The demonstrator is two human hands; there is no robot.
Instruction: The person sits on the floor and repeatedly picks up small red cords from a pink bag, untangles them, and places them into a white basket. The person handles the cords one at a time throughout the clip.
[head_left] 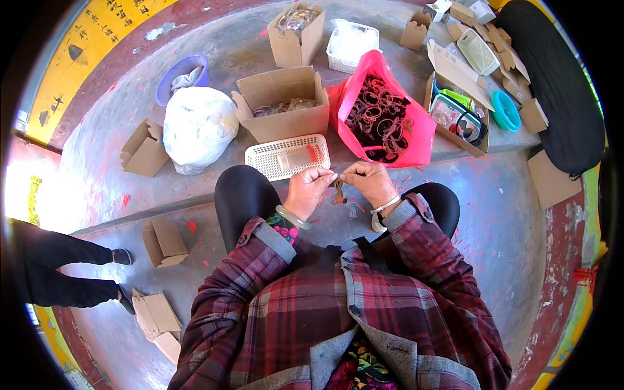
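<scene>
My left hand point(308, 192) and my right hand point(372, 184) meet above my lap, fingertips pinched close together. Between them hangs a small brown looped cord point(338, 191), perhaps a hair tie; its exact kind is too small to make out. Just beyond my left hand sits a shallow white perforated basket point(259, 156) with a clear packet inside. A bright pink bag point(424, 133), filled with dark and brownish loops point(377, 117), stands beyond my right hand. Behind the basket is an open cardboard box point(286, 125) holding small clear packets.
A stuffed white plastic bag point(198, 127) and a purple basin point(162, 88) stand at far left. On the right are a box of odds and ends point(481, 140) and a teal basin point(505, 110). A step edge crosses the floor. Another person's legs point(71, 263) show at left.
</scene>
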